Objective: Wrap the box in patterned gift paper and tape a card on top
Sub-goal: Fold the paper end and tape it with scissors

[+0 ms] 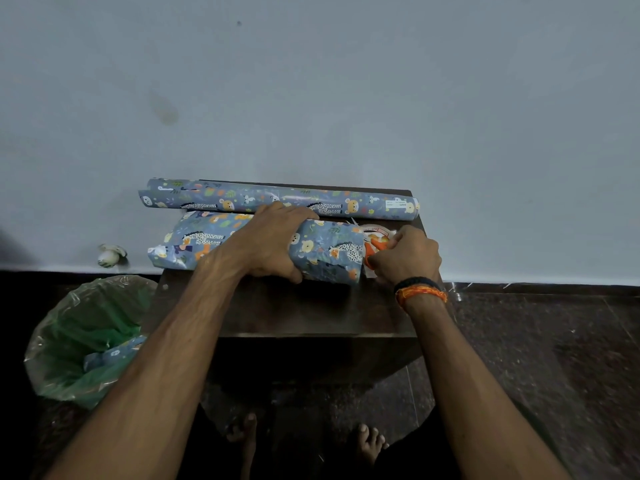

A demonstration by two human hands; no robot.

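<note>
Box (pixel 322 249), half-wrapped in patterned paper, sits under our left hand (pixel 273 242), its grip curled over it; just beside, our right hand (pixel 405 256) pinches orange scissors (pixel 372 252).

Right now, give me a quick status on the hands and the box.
Left hand gripping the paper-wrapped box. Right hand on the orange item at the box's right end. Paper roll lies behind.
</note>
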